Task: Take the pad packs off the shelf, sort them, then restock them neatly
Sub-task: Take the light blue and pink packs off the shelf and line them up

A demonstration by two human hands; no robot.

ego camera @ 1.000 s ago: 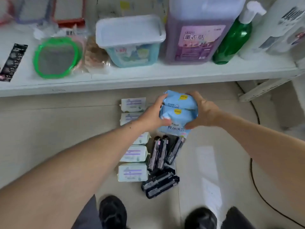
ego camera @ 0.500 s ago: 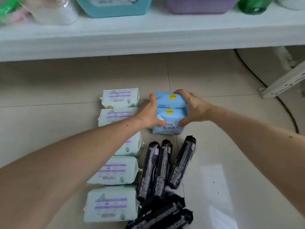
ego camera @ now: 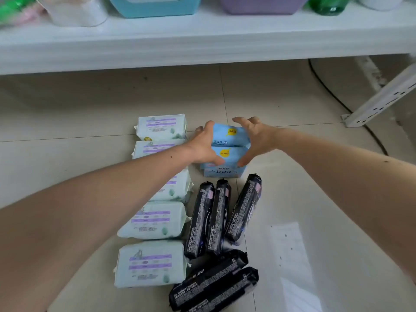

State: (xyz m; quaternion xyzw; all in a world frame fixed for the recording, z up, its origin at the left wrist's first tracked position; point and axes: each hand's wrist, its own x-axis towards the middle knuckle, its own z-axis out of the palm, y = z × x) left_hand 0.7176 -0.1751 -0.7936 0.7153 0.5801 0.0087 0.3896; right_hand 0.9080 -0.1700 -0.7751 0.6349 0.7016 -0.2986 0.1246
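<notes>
A stack of blue pad packs (ego camera: 227, 137) with yellow labels stands on the tiled floor just below the shelf (ego camera: 202, 46). My left hand (ego camera: 202, 147) holds the stack's left side, thumb on the front. My right hand (ego camera: 256, 140) holds the right side, its thumb on the front and its fingers spread over the back edge. Left of the stack runs a column of several white-green pad packs (ego camera: 153, 221), partly under my left forearm. Three black pad packs (ego camera: 218, 217) stand side by side in front of the stack, and two more black packs (ego camera: 213, 284) lie nearest me.
On the white shelf stand a teal tub (ego camera: 155, 5), a purple jug (ego camera: 261, 5) and a green bottle (ego camera: 326, 5), all cut off by the frame. A white slotted metal bracket (ego camera: 382, 95) and a black cable (ego camera: 326, 91) lie on the floor at the right.
The blue stack came down from shelf height to the floor beside the white-green column. My view dipped toward the floor. My right fingers have spread wider.
</notes>
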